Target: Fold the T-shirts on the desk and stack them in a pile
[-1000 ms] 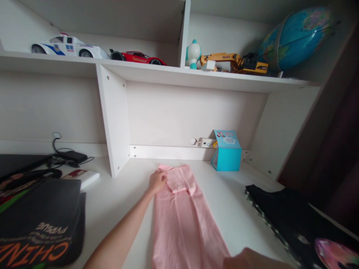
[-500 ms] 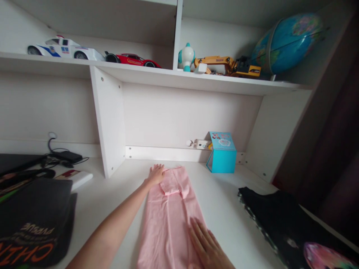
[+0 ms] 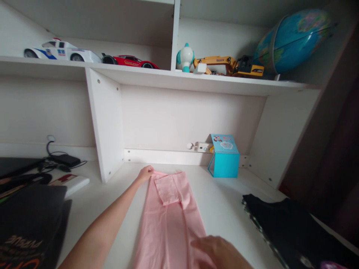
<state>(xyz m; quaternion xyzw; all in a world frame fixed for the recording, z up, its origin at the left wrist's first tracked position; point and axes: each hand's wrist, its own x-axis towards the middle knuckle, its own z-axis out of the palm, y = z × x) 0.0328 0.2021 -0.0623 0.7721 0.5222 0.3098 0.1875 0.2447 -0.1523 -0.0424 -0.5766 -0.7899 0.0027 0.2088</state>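
Note:
A pink garment [image 3: 157, 224] lies on the white desk, folded into a long narrow strip. A sleeve-like flap [image 3: 168, 189] is turned over on its far end. At the garment's far left corner my left hand [image 3: 146, 173] is closed, its fingertips pinching the cloth edge. My right hand [image 3: 217, 250] is over the near right side of the garment at the bottom of the view. It is smeared by motion and most of its fingers are hidden, so whether it grips any cloth cannot be made out.
A dark folded garment [image 3: 291, 224] lies at right, a black printed item [image 3: 30, 224] at left. A blue desk calendar [image 3: 226, 164] stands at the back by a power strip [image 3: 204, 147]. Above are a white toy car [image 3: 60, 50], red toy car [image 3: 131, 61], toy excavator [image 3: 224, 61] and globe [image 3: 294, 41].
My left hand has shifted left to the garment's far corner and now pinches its edge. My right hand, flat on the cloth before, has moved right and curled. The view has tilted slightly.

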